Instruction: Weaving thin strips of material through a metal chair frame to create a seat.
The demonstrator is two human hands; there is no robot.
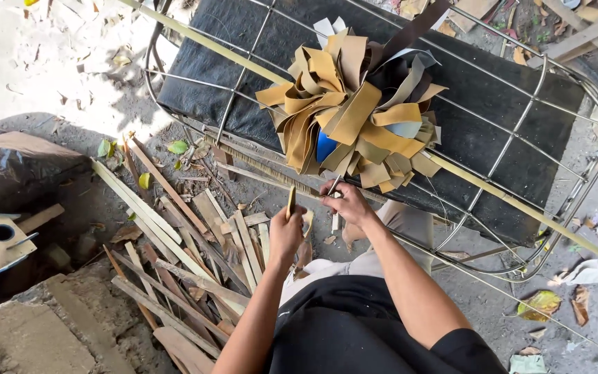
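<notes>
A: What step was in hand?

B: I judged it was trimming. The left hand (286, 232) had its fingers closed around a thin yellowish strip (291, 202), which stood upright above the fist. The right hand (346, 203) was pinched on a small blade-like tool (333, 185); I could not tell its kind.

A: And the next move?

B: It probably called for a steady cut, close to the fingertips.

A: Room to move?

B: The wire frame (520, 125) and the bundle of tan strips (354, 114) lay just beyond the fingers; wood offcuts (174, 235) lay left of them.
</notes>
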